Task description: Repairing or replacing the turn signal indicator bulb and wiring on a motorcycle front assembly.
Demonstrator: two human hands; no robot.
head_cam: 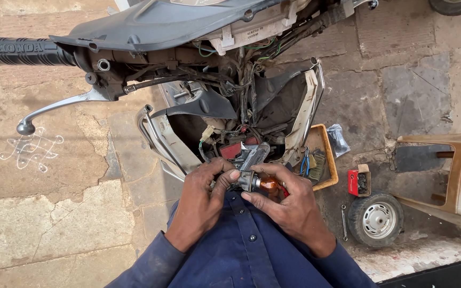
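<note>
Close to the chest, above a blue shirt [246, 250], the left hand [201, 205] and right hand [289, 205] both close their grip on a small amber bulb unit [260, 184]; its base is hidden by the fingers. Just beyond, the opened scooter front [230, 112] shows tangled wiring, hard to sort out. To the right lie a wooden tray [324, 154] of tools, a red box [358, 181] and a small wheel [375, 218]. The handlebar grip [22, 50] sits farthest left.

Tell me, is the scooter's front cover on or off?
Off. The scooter's front is open, with bare wires and inner parts exposed behind the handlebar. A loose tan body panel lies on the ground nearby.
</note>
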